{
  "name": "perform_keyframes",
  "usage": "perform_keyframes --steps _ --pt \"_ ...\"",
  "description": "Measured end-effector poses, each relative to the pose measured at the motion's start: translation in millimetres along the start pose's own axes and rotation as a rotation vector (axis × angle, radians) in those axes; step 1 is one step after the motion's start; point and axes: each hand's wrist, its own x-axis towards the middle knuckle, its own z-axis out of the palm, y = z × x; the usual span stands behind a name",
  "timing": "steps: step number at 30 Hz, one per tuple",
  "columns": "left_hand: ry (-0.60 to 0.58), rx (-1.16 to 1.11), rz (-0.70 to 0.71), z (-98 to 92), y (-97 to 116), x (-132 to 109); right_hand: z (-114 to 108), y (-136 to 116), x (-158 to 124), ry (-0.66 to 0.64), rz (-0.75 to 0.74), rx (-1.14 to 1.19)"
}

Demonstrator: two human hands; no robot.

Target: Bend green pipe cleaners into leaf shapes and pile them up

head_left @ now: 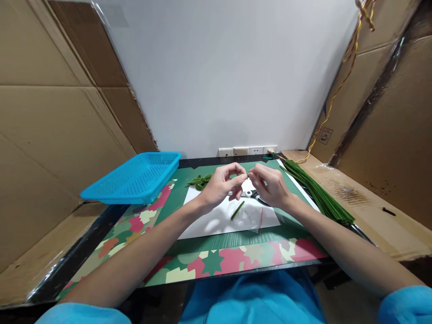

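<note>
My left hand (225,183) and my right hand (269,184) are raised over a white sheet (205,221), fingertips almost touching. Both pinch a tiny green piece (247,176), mostly hidden by the fingers. Between and behind the hands lie scissors (250,194), partly covered by my right hand. A short green stem (237,210) rests on the sheet, beside a clear plastic bag (251,218) with a red edge. Left of my left hand is a small pile of bent green pieces (200,181). A bundle of long green fuzzy stems (319,193) lies to the right.
A blue perforated basket (135,178) stands at the left on the table mat (209,263). Wall sockets (240,151) line the back edge. Cardboard panels (50,108) flank both sides, and a yellow twisted cord (332,101) hangs at the right.
</note>
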Motion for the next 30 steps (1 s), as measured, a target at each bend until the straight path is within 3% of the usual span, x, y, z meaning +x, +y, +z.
perform_keyframes --steps 4,7,11,14,16,18,20,22,25,30 --pt "-0.044 -0.300 -0.184 3.4 -9.1 -2.7 -0.4 8.0 -3.6 -0.046 -0.196 -0.211" --pt "0.035 -0.327 -0.171 7.9 -20.8 -7.6 2.2 3.6 -2.2 -0.084 -0.102 -0.095" --pt "0.234 -0.118 0.007 16.1 -30.5 -11.1 11.1 -6.9 0.3 -0.103 0.219 0.224" --pt "0.326 0.168 0.191 14.3 -31.5 -13.2 16.8 -8.9 -1.5 -0.144 0.496 0.564" --pt "0.294 0.428 0.360 6.5 -32.0 -15.5 18.0 -7.9 -3.4 -0.208 0.617 0.786" --pt "0.149 0.686 0.530 -3.7 -33.8 -17.8 17.3 -6.9 -4.1 -0.297 0.672 0.946" --pt "0.130 0.794 0.601 -11.3 -36.8 -19.2 15.9 -6.7 -3.2 -0.353 0.688 1.020" --pt "0.189 0.749 0.542 -13.0 -39.9 -19.2 14.7 -6.4 -2.0 -0.345 0.661 0.985" --pt "0.251 0.417 0.273 -5.8 -42.9 -17.4 13.2 -3.8 -2.5 -0.293 0.520 0.737" --pt "0.118 -0.287 -0.180 4.3 -42.7 -16.4 9.9 3.7 -8.8 -0.346 0.158 0.279"
